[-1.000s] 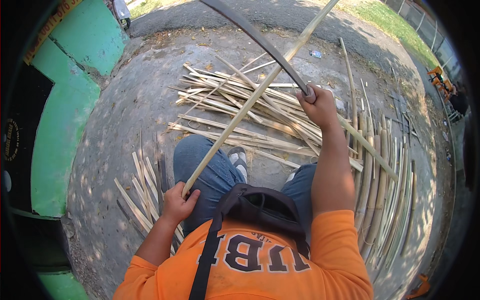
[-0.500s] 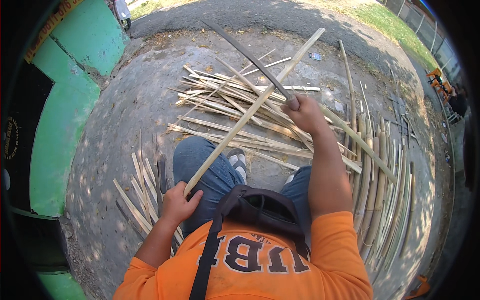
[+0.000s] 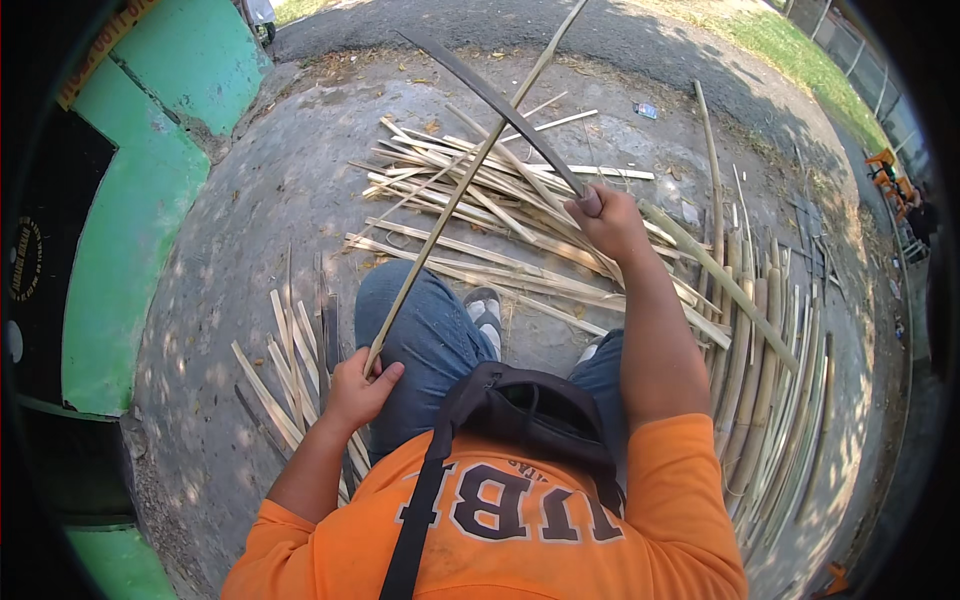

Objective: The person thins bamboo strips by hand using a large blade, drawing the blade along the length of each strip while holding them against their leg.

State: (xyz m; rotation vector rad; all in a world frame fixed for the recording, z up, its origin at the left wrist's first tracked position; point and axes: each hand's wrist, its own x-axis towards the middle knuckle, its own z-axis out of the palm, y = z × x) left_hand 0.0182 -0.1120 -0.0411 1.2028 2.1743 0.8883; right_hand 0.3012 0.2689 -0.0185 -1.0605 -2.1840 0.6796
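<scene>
My left hand (image 3: 364, 391) is closed round the near end of a long bamboo strip (image 3: 437, 235), beside my left knee. The strip slants up and away, its narrow edge turned toward me. In my right hand (image 3: 608, 224) is the wooden handle of a machete (image 3: 487, 92). Its long dark blade points to the far left and crosses the strip in its upper part; whether the two touch, I cannot tell. Beyond my feet lies a heap of pale split bamboo strips (image 3: 470, 200) on the ground.
Several long bamboo poles (image 3: 745, 400) lie to my right, with a thicker pole (image 3: 715, 283) slanting across them. More split strips (image 3: 290, 365) and dark pieces lie at my left. A green wall (image 3: 130, 240) stands at the far left. Orange chairs (image 3: 890, 178) are at the far right.
The bamboo strip has turned from its broad face to its narrow edge, and its far end has swung left and up. The machete stays in my right hand, nearly in place.
</scene>
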